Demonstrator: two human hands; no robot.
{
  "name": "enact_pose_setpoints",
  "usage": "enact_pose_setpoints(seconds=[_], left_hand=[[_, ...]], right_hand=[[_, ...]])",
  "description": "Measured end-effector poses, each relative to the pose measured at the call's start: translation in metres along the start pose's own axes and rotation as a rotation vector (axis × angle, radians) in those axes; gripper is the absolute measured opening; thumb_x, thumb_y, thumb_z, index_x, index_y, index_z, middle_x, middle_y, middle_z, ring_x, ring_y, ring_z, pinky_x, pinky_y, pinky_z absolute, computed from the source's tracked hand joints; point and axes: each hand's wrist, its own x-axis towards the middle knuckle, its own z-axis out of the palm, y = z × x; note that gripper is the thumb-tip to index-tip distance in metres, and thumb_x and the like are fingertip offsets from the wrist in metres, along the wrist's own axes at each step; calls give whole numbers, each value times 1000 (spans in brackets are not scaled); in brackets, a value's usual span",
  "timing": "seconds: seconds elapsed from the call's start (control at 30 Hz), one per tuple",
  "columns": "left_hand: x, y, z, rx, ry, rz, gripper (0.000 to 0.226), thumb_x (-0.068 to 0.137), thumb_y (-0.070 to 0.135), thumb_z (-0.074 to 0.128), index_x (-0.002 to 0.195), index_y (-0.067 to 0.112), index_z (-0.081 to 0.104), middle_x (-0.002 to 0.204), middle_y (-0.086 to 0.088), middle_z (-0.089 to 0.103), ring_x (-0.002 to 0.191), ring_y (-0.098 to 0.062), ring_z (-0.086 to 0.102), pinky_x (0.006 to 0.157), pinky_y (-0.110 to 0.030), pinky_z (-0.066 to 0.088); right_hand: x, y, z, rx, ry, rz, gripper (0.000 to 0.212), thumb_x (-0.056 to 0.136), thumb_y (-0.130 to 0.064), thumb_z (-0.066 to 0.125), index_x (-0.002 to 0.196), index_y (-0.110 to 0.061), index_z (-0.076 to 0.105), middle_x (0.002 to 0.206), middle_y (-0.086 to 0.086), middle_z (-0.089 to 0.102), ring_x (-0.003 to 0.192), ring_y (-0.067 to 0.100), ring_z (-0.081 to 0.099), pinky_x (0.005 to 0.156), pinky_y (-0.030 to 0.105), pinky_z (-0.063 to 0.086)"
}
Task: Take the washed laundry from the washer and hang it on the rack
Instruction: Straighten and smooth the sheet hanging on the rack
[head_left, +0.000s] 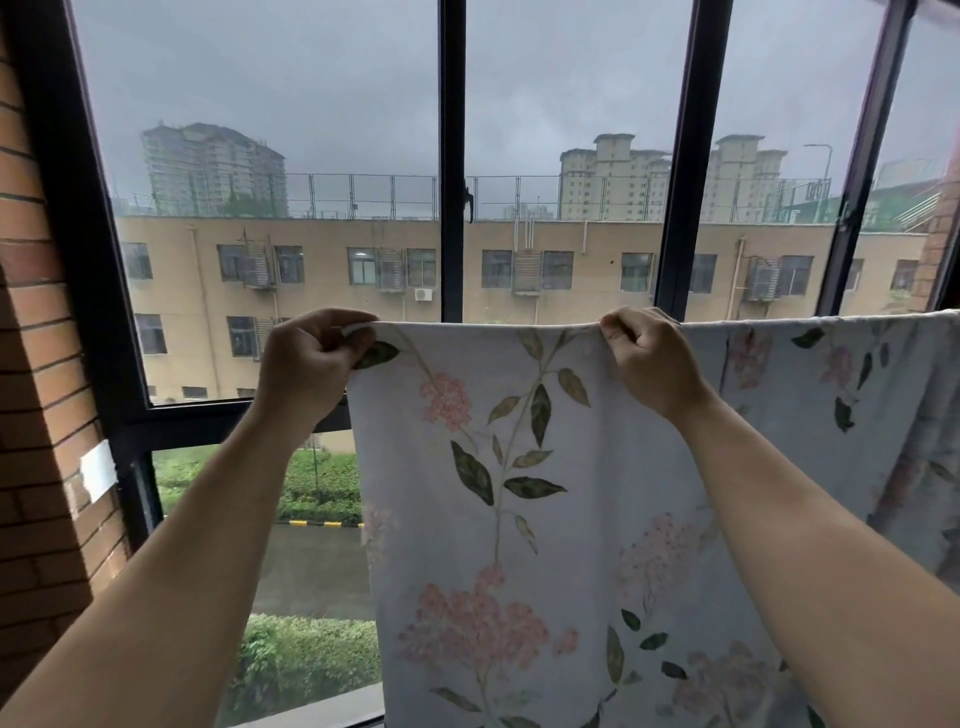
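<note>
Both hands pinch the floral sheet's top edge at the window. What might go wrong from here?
1. The left hand and right hand pinch the floral sheet at its top fold; the rail beneath is hidden, so an uneven drape might slide off on release.
2. Right of the right hand the sheet hangs in folds and may dry slowly.

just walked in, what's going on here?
A person is hanging a floral sheet in front of a window. The left hand pinches the sheet's top left corner, and the right hand grips the top edge further along. The sheet hangs down flat; whatever carries its top edge is hidden under the fabric.
</note>
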Motion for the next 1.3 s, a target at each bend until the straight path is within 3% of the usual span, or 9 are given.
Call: enact_pose_setpoints(seconds=[0.13, 0.33, 0.43, 0.53, 0.73, 0.93, 1.1, 1.23, 1.3], left_hand=[[-1, 2, -6, -14, 19, -11, 20, 88, 5, 70, 98, 22, 73, 91, 5, 73, 78, -5, 73, 75, -20, 59], [0, 15, -14, -72, 135, 14, 19, 93, 3, 64, 100, 18, 72, 87, 6, 73, 76, -4, 73, 75, -19, 58], [3, 17, -23, -101, 211, 10, 21, 93, 4, 63, 96, 22, 72, 85, 5, 75, 77, -12, 75, 75, -22, 59], [5, 13, -29, -74, 278, 2, 18, 93, 4, 62, 103, 16, 71, 93, -8, 74, 81, -19, 75, 75, -27, 60], [-3, 8, -34, 67, 397, -11, 26, 90, 7, 54, 102, 24, 69, 100, 0, 70, 95, -19, 68, 88, -44, 57], [-13, -1, -30, 148, 391, -65, 19, 93, 7, 56, 106, 14, 67, 99, 1, 67, 97, -20, 64, 90, -33, 53], [-16, -6, -28, 179, 398, -79, 18, 94, 8, 57, 110, 11, 65, 101, -1, 65, 96, -18, 62, 85, -24, 50], [-15, -5, -19, 179, 443, -107, 20, 96, 7, 53, 114, 7, 61, 101, -2, 62, 93, -15, 57, 65, 3, 38], [-14, -5, -16, 191, 472, -115, 21, 96, 6, 51, 116, 6, 60, 103, -3, 61, 94, -14, 55, 62, 6, 33]], right_hand=[[1, -13, -6, 35, -3, 33, 20, 97, -18, 57, 100, -9, 75, 90, -5, 64, 98, 22, 59, 93, 41, 49], [10, -32, -10, 40, 2, -48, 16, 94, -20, 64, 100, -11, 76, 92, -2, 72, 95, 25, 66, 92, 47, 52], [15, -43, -7, 23, 6, -104, 16, 93, -23, 63, 95, -14, 76, 91, 2, 74, 92, 26, 66, 89, 49, 51], [19, -54, -3, 30, -13, -141, 16, 94, -24, 62, 92, -16, 76, 87, -1, 74, 87, 22, 67, 87, 45, 52], [14, -61, 6, 76, -143, -173, 15, 94, -17, 64, 98, -10, 76, 90, 0, 75, 87, 16, 69, 85, 30, 54], [8, -38, -2, -32, -138, -103, 38, 100, -31, 53, 76, -6, 67, 64, 0, 61, 62, 17, 56, 62, 28, 41], [1, -18, -14, 1, -43, 16, 25, 97, -19, 53, 89, -10, 75, 85, 5, 73, 84, 24, 65, 79, 35, 52], [1, -15, -16, 29, -10, 32, 21, 96, -20, 56, 91, -12, 75, 85, 2, 73, 86, 23, 65, 81, 34, 52], [2, -15, -17, 32, -14, 21, 20, 96, -21, 58, 93, -12, 76, 85, 0, 72, 87, 22, 66, 81, 34, 52]])
